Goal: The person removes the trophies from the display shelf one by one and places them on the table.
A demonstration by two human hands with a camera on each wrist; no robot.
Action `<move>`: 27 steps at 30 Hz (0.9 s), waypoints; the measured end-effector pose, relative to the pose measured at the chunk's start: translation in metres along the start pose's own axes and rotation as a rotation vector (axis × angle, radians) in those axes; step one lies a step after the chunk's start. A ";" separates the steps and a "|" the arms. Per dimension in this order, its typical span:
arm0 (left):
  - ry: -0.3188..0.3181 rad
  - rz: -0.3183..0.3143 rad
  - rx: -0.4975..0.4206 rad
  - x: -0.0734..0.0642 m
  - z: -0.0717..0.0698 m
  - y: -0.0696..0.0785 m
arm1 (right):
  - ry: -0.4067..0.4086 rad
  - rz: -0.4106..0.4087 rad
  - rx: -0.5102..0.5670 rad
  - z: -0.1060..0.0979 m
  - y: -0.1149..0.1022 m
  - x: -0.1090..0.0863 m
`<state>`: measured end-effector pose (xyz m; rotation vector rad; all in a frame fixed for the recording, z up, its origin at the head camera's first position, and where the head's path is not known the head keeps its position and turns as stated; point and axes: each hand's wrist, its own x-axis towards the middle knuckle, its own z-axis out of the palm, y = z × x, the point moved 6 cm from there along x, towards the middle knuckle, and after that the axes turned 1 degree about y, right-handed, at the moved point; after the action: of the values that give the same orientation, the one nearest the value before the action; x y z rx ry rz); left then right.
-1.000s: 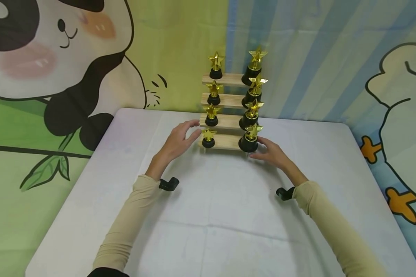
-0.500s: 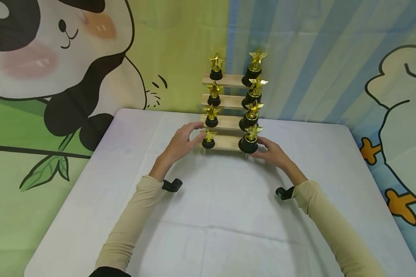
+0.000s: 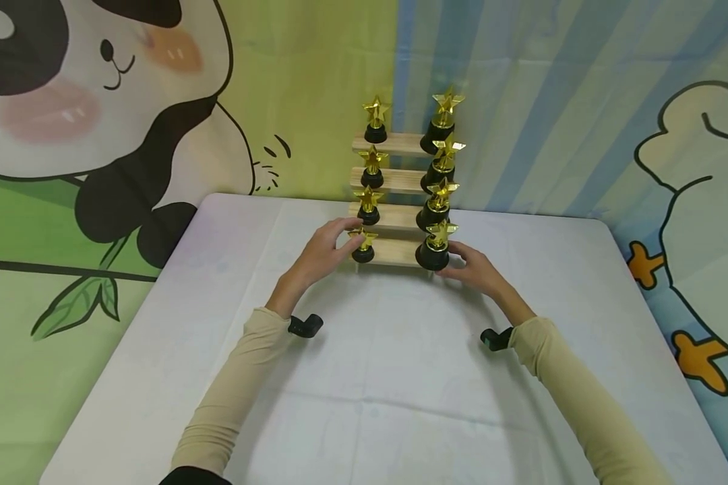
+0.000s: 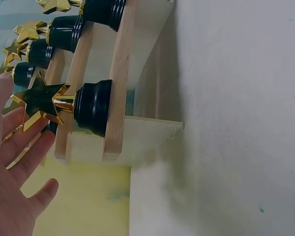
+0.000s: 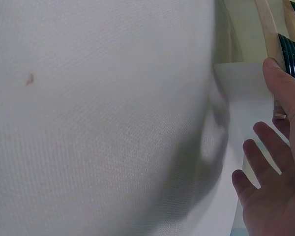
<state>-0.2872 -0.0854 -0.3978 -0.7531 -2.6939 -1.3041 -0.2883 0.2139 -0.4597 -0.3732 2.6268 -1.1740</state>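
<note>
A stepped wooden display rack [image 3: 394, 252] stands at the back of the table, with small gold star trophies up its left side and larger ones up its right. My left hand [image 3: 325, 249] is at the lowest left trophy [image 3: 362, 250]. In the left wrist view its fingers [image 4: 32, 157] are spread behind the gold star, and the black base sits on the plank. My right hand [image 3: 473, 266] holds the right end of the lowest step, beside the larger trophy [image 3: 433, 253]. The right wrist view shows the thumb on the plank [image 5: 269, 29] and the other fingers spread.
A white cloth covers the table [image 3: 364, 377]. Behind the rack hangs a printed backdrop [image 3: 315, 101] with a panda and a white bird. Black wrist cameras [image 3: 306, 326] jut inward from both sleeves.
My left hand has moved right to the lowest left trophy, its thumb now overlapping the star. My right hand has stayed at the rack's end. The trophies have kept their places.
</note>
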 end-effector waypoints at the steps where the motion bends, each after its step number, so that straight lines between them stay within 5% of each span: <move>1: -0.001 -0.001 0.001 0.000 0.001 0.000 | -0.001 -0.002 0.000 0.000 0.000 0.000; 14: -0.024 -0.002 -0.004 0.002 0.010 -0.004 | 0.002 -0.002 0.100 0.002 0.001 0.000; 27: -0.023 -0.003 0.004 0.003 0.021 -0.009 | -0.004 -0.007 0.085 0.002 0.002 -0.001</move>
<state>-0.2909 -0.0729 -0.4175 -0.7691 -2.7154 -1.2987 -0.2870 0.2139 -0.4625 -0.3685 2.5642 -1.2816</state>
